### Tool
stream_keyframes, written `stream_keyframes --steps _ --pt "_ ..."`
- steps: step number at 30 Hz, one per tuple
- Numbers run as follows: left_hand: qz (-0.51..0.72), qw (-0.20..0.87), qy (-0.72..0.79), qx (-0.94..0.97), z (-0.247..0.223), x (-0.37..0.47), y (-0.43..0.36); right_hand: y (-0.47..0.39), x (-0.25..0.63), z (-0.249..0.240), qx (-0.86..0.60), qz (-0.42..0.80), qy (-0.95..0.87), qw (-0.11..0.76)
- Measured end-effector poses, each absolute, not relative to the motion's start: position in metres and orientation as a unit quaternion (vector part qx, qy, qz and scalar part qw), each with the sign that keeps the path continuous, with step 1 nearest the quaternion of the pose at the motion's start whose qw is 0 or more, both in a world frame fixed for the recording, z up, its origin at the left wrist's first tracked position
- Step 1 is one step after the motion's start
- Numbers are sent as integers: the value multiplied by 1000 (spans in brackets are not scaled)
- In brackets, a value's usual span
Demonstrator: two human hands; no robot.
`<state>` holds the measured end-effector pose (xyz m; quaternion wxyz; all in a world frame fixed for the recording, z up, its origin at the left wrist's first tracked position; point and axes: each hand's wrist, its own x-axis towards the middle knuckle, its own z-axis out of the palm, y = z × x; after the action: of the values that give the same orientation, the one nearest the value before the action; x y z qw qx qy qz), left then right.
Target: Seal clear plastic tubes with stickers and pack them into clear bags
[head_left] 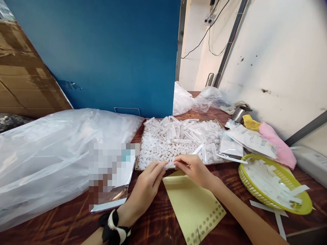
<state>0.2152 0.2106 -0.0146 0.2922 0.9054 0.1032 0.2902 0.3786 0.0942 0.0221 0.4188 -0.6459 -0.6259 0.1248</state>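
My left hand, with a black and white bow band at its wrist, reaches to the front edge of a shallow tray. Its fingers are closed, and a small whitish translucent piece shows at the tips. Just right of it, my right hand has thumb and forefinger in a pinch; what is between them is too small to name. Many small white plastic pieces fill the tray, with clear plastic tubes heaped at its back. Below the hands lies a yellow sheet with rows of round dark stickers.
A large translucent plastic bag covers the left side. A flat clear packet lies beside the left wrist. On the right are a yellow-green basket of white paper strips, packets, a metal cup and a pink cloth.
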Motion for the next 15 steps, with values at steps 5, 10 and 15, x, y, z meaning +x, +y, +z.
stream_keyframes --steps 5,10,15 --pt "317 164 68 932 -14 212 212 92 379 24 -615 -42 -747 248" --pt "347 114 40 930 -14 212 213 95 374 17 -596 -67 -766 231" --pt "392 132 36 910 -16 212 215 97 369 16 -600 -1 -733 321"
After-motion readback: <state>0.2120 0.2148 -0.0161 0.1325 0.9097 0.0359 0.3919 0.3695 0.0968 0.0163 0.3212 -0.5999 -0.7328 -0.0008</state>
